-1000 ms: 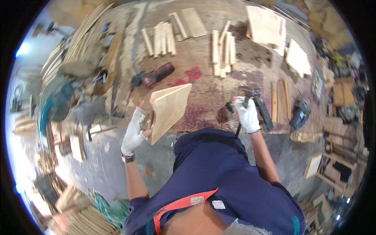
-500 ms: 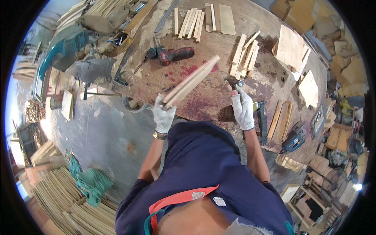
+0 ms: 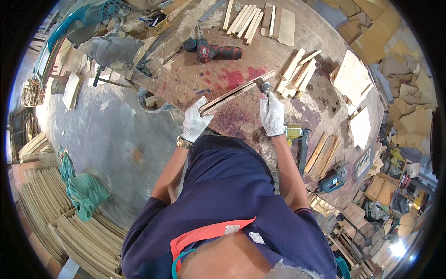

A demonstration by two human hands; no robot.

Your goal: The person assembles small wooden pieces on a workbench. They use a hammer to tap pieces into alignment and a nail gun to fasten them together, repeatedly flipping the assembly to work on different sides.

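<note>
The desk extends ahead of both hands, its top stained red beyond the grips. The wooden panel is held edge-on above the desk, slanting from near the left grip up toward the right. The left hand, gloved in white, has its grip closed on the lower end of the panel, forearm angled inward. The right hand, also gloved, is raised at the panel's upper end, grip closed on a small dark tool that touches the panel. The tool's type cannot be determined; the glove covers most of it. A red cordless drill lies beyond the left grip.
</note>
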